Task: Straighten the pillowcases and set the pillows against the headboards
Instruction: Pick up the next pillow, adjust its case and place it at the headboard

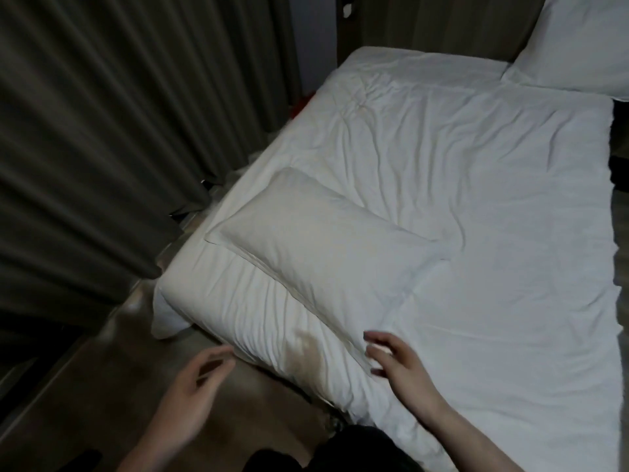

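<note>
Pillow (323, 247) lies flat at the bed's (493, 267) foot corner, far from the headboard, so both hands reach for it open and empty, the right hand (391, 359) touching its near corner, the left hand (200, 373) just short.

You look into a dim room where the white duvet (476, 199) is the brightest surface, cool and grey. The curtain (85, 131) falls into deep shadow, its folds bowed by wide-angle distortion toward the left edge. Motion blur smears your left hand (194, 379) and the fingers of your right hand (391, 359).
</note>
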